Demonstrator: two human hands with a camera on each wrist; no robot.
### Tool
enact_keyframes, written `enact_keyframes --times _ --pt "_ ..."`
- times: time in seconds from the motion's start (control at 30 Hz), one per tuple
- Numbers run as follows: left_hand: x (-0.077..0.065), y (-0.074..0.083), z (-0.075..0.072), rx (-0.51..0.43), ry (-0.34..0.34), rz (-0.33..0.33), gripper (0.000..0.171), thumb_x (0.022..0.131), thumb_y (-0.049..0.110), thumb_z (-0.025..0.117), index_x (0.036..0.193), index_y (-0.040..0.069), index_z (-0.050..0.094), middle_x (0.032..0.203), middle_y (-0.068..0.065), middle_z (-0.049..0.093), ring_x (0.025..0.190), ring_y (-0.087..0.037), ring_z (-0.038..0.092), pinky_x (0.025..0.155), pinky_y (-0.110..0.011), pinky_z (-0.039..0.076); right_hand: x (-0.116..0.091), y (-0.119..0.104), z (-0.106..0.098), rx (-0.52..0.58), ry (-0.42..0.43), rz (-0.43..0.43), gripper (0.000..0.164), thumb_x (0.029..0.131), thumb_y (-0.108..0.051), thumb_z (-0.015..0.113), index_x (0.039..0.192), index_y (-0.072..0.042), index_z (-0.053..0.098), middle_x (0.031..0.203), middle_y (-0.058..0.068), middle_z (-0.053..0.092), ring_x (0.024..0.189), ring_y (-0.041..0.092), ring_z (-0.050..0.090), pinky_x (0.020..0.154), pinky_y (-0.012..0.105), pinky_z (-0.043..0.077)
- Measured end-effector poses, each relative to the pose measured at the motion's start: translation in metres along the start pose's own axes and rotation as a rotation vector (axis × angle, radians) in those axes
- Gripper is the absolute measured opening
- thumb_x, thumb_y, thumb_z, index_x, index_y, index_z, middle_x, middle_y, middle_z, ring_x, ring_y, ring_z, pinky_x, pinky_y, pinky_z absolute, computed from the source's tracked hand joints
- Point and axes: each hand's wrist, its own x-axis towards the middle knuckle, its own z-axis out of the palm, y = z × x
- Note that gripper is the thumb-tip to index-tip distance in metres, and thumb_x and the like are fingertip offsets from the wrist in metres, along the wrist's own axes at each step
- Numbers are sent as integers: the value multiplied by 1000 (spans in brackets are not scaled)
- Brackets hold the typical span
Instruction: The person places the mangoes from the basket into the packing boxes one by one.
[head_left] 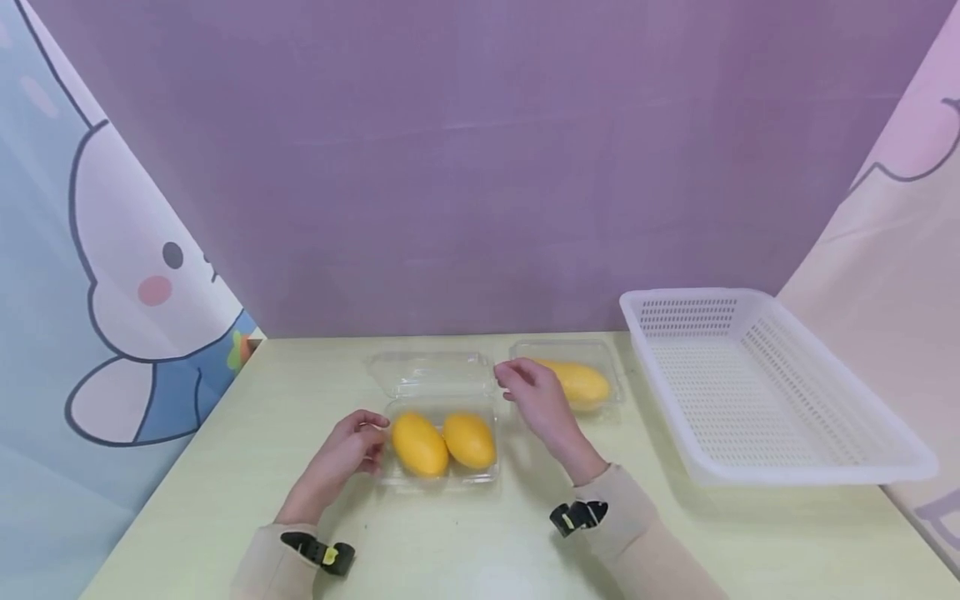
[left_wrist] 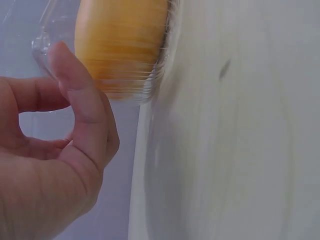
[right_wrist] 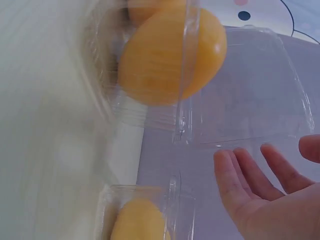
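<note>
An open clear plastic clamshell box [head_left: 438,482] stands on the table with two yellow mango-like fruits [head_left: 420,445] side by side in it. Its clear lid [head_left: 431,375] is folded back on the far side. At the box's left side is my left hand [head_left: 347,454], fingers loosely bent; in the left wrist view a fingertip [left_wrist: 61,60] overlaps the box edge, and contact cannot be made out. My right hand [head_left: 536,396] hovers by the lid's right end. Its fingers [right_wrist: 232,185] are nearly straight, holding nothing, in the right wrist view.
Behind my right hand, a second clear box [head_left: 611,354] contains yellow fruit [head_left: 581,383], partly hidden by that hand. A white perforated basket [head_left: 757,400] stands at the right of the pale table [head_left: 405,550]. A purple backdrop [head_left: 480,167] rises along the far edge.
</note>
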Motion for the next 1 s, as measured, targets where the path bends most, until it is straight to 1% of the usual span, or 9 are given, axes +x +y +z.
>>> enact_keyframes --times 0.13,0.33,0.4,0.5,0.6,0.7,0.83,0.9,1.0 --pt "0 1 2 -11 5 -9 30 100 10 53 126 -3 50 89 -12 55 71 -21 54 62 -30 54 -2 -4 -5 -59 -23 44 33 103 -26 59 110 4 71 108 20 69 104 40 64 91 46 56" --pt "0 1 5 -45 -9 -6 32 101 13 55 128 -2 49 89 -12 54 73 -21 55 64 -30 56 -4 -4 -10 -114 -65 105 30 100 -25 63 108 3 70 99 17 67 93 35 64 85 43 59" --pt "0 1 5 -57 -11 -3 31 102 12 53 128 -4 49 88 -11 55 73 -21 56 64 -30 56 -7 -4 -11 -124 -81 129 29 100 -25 63 109 2 70 99 14 68 94 34 64 84 42 59" --pt "0 0 4 -98 -20 -5 30 105 13 46 128 -5 49 88 -10 54 72 -20 56 64 -32 57 -10 -4 -12 -143 -114 167 30 100 -27 62 111 1 68 102 14 68 95 35 65 83 40 59" --pt "0 1 2 -166 -26 -23 32 107 19 40 125 -6 50 86 -8 54 70 -19 56 64 -33 57 -14 -4 -14 -138 -154 203 32 100 -26 62 116 2 67 108 18 68 97 37 66 82 40 59" --pt "0 3 0 -235 -37 -45 42 110 32 36 122 -5 52 84 -5 54 68 -18 55 64 -34 57 -16 -2 -16 -113 -187 245 33 100 -23 61 117 5 65 108 20 68 95 38 67 80 41 60" --pt "0 3 -2 -260 -62 -55 57 109 46 36 127 -5 51 84 -4 55 68 -17 54 65 -33 57 -18 5 -18 -66 -227 299 35 98 -22 63 118 7 64 103 21 67 89 35 69 79 43 60" --pt "1 3 -3 -248 -68 -55 56 108 44 40 130 -6 50 85 -5 56 68 -17 55 66 -33 57 -19 8 -19 -34 -248 318 37 98 -20 63 119 9 62 101 22 66 87 34 70 79 44 60" --pt "1 1 -3 -227 -72 -47 47 106 35 45 130 -6 50 85 -6 56 70 -19 57 67 -33 58 -19 13 -21 2 -284 338 39 97 -19 63 121 12 59 100 22 67 85 32 70 78 43 60"
